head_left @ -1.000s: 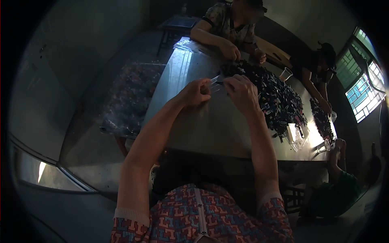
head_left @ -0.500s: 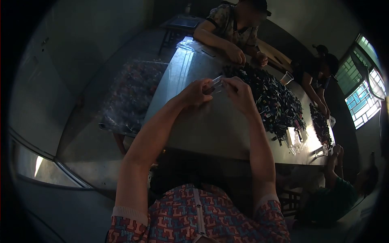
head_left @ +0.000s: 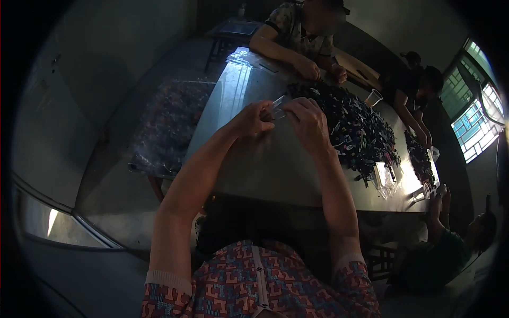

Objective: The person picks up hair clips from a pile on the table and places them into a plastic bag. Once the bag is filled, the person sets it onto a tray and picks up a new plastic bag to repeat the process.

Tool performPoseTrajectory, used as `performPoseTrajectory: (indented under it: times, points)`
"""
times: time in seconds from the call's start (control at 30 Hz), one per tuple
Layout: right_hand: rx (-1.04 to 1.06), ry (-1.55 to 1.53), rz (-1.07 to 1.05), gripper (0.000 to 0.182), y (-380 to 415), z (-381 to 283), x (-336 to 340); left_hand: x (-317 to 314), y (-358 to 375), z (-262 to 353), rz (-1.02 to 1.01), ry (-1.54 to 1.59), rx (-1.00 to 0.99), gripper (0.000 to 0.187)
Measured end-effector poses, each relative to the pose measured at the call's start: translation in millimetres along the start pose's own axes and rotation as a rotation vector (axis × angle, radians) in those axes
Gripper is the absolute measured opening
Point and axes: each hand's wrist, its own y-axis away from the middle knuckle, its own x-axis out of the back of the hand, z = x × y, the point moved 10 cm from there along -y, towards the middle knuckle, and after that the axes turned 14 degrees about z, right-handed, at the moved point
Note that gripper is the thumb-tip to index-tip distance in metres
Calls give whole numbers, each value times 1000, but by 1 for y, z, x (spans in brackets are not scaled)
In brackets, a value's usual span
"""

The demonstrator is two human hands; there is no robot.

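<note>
Above the table, my left hand [head_left: 254,119] is closed around one side of a small clear plastic packet [head_left: 277,107]. The fingers of my right hand [head_left: 308,121] pinch together at the packet's right edge. What is inside the packet, if anything, is too small and dim to make out. Just beyond my right hand spreads a large heap of small dark pieces [head_left: 360,124], mixed with a few coloured ones.
Clear plastic bags [head_left: 385,180] lie by the heap's near end. A clear cup [head_left: 374,97] stands at its far side, another cup [head_left: 421,193] near the table's right end. Co-workers sit across and to the right. A plastic-covered pile [head_left: 169,124] is left of the table [head_left: 265,175].
My right hand has shifted slightly left along the packet, which now shows more of its flat face. My left hand stays nearly in place. The view has moved a little.
</note>
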Motion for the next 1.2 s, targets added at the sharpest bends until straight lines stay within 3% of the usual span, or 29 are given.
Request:
performPoseTrajectory:
  times: [0.23,0.33,0.4,0.43,0.5,0.63,0.73,0.8,0.83,0.93,1.0,1.1,1.2]
  points:
    - [26,35,-12,15,3,-1,-16,-4,3,14,-46,-69,23,37]
    - [-45,-43,81,16,0,6,-2,-1,2,11,-26,-85,18,35]
    - [-335,-180,117,18,4,37,4,-1,1,6,-18,14,64,37]
    - [-335,-182,117,18,5,41,6,1,2,6,-17,13,65,37]
    - [-458,-271,74,22,12,58,2,-7,6,7,-127,270,217,59]
    - [-494,-393,-35,25,24,68,-17,-6,9,24,-110,207,244,55]
    - [-498,-495,-165,24,33,66,-35,-18,13,35,-240,299,261,52]
    - [-717,-578,-214,22,47,83,-45,-19,14,34,-227,296,259,47]
    - [-718,-578,-212,22,48,85,-47,-19,14,34,-229,296,259,47]
    - [-719,-549,-169,21,50,93,-46,-13,9,33,-170,345,251,41]
    - [-753,-519,-172,22,54,97,-47,5,1,22,16,247,257,32]
    - [-822,-590,-148,22,56,96,-49,16,-2,18,138,251,260,25]
    - [-711,-576,-20,21,45,81,-41,18,1,32,131,81,201,23]
